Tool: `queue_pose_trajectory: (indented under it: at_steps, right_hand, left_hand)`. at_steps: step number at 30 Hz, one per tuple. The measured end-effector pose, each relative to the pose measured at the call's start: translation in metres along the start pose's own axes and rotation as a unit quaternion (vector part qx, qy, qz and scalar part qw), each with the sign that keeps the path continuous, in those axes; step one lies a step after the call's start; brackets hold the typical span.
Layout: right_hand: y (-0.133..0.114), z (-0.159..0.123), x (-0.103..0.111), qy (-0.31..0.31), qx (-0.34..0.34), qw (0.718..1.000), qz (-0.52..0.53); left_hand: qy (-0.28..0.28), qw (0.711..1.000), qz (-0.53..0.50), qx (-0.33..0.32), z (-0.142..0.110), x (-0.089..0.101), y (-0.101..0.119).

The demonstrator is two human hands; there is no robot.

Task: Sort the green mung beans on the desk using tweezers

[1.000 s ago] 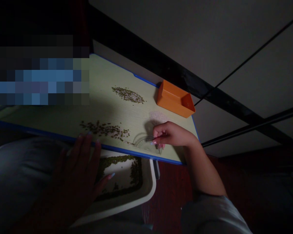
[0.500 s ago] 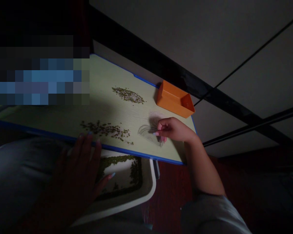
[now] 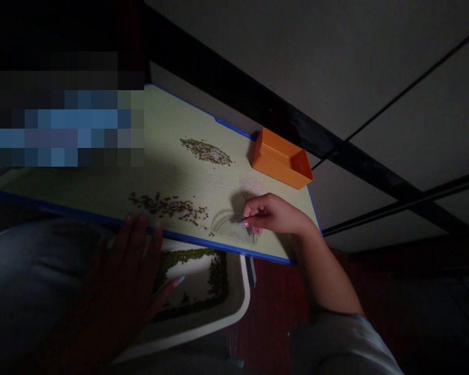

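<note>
A clear plastic protractor (image 3: 227, 230) is pinched between the thumb and fingers of my right hand (image 3: 269, 212), low over the pale table (image 3: 203, 182) near its blue front edge. To its left lies a loose scatter of small green and dark bean-like grains (image 3: 170, 207). My left hand (image 3: 125, 271) is spread, its fingertips at the table's front edge, just below that scatter. Beneath this hand is a white basin (image 3: 243, 302), partly hidden, with green grains (image 3: 217, 276) along its inner sides.
An orange open box (image 3: 279, 159) stands at the table's back right corner. Farther back on the table is another patch of grains (image 3: 207, 152). Light cabinet doors (image 3: 336, 78) rise behind the table. A blurred blue patch (image 3: 82, 120) covers the upper left.
My right hand has moved slightly left and toward the front edge with the protractor, now close to the near scatter's right end. The left hand has stayed still.
</note>
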State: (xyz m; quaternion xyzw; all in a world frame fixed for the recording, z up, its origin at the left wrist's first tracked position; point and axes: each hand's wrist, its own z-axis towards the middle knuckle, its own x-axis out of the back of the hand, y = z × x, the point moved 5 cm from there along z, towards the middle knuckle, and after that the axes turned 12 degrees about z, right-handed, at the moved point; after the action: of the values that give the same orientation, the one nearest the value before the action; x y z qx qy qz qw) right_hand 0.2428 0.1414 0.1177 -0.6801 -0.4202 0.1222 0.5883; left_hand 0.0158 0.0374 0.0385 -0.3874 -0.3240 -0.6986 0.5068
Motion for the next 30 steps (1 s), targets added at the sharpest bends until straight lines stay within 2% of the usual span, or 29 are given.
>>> queue_pose_trajectory:
  at_steps: [14, 20, 30]
  right_hand:
    - [-0.0004, -0.0058, 0.0033, -0.02, -0.014, 1.0, 0.009]
    - [0.0006, -0.0044, 0.0042, -0.011, 0.001, 1.0, 0.009]
    - [-0.0053, -0.0039, -0.0028, -0.032, -0.001, 0.999, 0.007]
  left_hand:
    - [0.005, 1.0, 0.008, -0.003, -0.0001, -0.0002, 0.0004]
    - [0.006, 1.0, 0.003, -0.007, -0.0008, -0.001, -0.0004]
    - [-0.012, 1.0, -0.003, 0.002, 0.0009, 0.0008, 0.0005]
